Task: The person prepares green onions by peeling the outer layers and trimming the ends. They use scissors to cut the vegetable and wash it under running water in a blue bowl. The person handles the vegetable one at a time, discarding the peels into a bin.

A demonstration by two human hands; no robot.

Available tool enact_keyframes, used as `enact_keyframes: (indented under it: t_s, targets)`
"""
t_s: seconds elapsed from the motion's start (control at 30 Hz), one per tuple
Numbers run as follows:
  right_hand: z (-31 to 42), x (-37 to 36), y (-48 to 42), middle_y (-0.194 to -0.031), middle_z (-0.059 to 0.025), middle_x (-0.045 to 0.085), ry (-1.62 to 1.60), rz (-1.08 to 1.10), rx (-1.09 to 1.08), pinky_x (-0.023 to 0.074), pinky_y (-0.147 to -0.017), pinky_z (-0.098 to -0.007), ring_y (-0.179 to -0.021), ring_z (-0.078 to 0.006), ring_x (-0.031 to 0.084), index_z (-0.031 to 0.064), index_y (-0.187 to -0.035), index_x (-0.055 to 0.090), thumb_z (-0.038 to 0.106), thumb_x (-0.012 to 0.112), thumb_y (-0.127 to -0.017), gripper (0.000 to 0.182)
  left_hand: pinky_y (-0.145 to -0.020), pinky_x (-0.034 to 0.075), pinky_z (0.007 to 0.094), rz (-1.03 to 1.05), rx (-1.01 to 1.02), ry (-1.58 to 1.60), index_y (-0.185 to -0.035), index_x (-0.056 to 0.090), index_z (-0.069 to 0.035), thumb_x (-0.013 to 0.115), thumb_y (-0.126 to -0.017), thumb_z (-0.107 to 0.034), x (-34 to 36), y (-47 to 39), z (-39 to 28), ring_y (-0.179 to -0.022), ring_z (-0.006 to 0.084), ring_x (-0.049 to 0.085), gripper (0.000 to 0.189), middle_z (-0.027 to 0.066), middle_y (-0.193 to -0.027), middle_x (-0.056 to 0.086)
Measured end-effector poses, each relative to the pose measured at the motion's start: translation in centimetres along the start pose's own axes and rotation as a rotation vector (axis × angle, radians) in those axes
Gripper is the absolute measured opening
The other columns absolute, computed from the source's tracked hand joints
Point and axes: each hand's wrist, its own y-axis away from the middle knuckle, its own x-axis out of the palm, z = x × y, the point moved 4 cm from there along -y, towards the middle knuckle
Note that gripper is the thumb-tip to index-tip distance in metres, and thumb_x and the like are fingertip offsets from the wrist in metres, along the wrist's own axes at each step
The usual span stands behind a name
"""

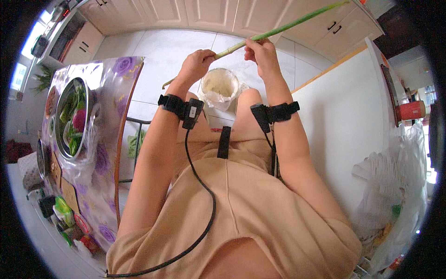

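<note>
A long green onion (pixel 289 25) stretches slantwise between my hands, its dark green leaf end up at the right. My left hand (pixel 198 62) grips the pale lower stalk, and a thin dry-looking end sticks out past my wrist. Further up the stalk, the fingers of my right hand (pixel 262 55) pinch it. Below and between the hands stands a waste bin (pixel 220 83) lined with a clear plastic bag. Some pale scraps seem to lie inside it, too blurred to name.
At the left, a table with a purple-flowered cover (pixel 111 146) carries a metal basin (pixel 87 115) of green vegetables and something magenta. Cutting boards (pixel 69 195) and packages lie nearer. A white panel (pixel 334 115) rises at my right, beside plastic bags (pixel 379 188). Cabinets (pixel 209 15) line the far side.
</note>
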Motion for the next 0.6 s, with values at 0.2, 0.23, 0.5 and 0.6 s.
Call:
enact_keyframes:
  t_s: [0.2,0.23,0.5,0.6]
  targets:
    - [-0.2,0.2,0.6,-0.065,-0.0064,0.056,-0.014,0.023,-0.028,0.0478,-0.046,-0.0246,-0.050,-0.0127,0.055,0.0015,-0.083,0.052,0.015,0.061,-0.078,0.017,-0.069,0.048,0.0339,-0.006,-0.007,-0.004,-0.096,0.064,-0.005,0.054,-0.082,-0.017,-0.4,0.9,-0.2,-0.077,0.0284,0.062,0.021,0.0144,-0.086,0.064]
    - [-0.2,0.2,0.5,-0.065,-0.0073,0.056,-0.014,0.029,-0.036,0.0483,-0.045,-0.0251,-0.049,-0.0131,0.056,0.0005,-0.083,0.051,0.015,0.061,-0.078,0.018,-0.069,0.048,0.0340,0.004,-0.025,0.015,-0.096,0.064,-0.005,0.054,-0.083,-0.017,-0.2,0.8,0.0,-0.076,0.0284,0.061,0.021,0.0144,-0.086,0.064]
    - [-2.7,-0.9,-1.0,-0.067,-0.0054,0.057,0.044,0.009,0.019,0.0494,-0.049,-0.0252,-0.051,-0.0123,0.055,0.0021,-0.085,0.055,0.015,0.062,-0.079,0.016,-0.068,0.047,0.0316,0.068,-0.072,-0.002,-0.099,0.063,-0.003,0.053,-0.086,-0.017,2.3,-0.5,2.2,-0.075,0.0183,0.059,0.021,0.0113,-0.085,0.064]
    - [-3.7,-1.3,-1.4,-0.068,-0.0060,0.058,0.085,0.000,0.040,0.0505,-0.050,-0.0247,-0.052,-0.0119,0.056,0.0011,-0.087,0.054,0.015,0.061,-0.079,0.017,-0.070,0.047,0.0326,0.101,-0.067,0.026,-0.100,0.063,-0.004,0.053,-0.086,-0.017,4.0,-1.0,4.0,-0.076,0.0201,0.060,0.022,0.0124,-0.087,0.065]
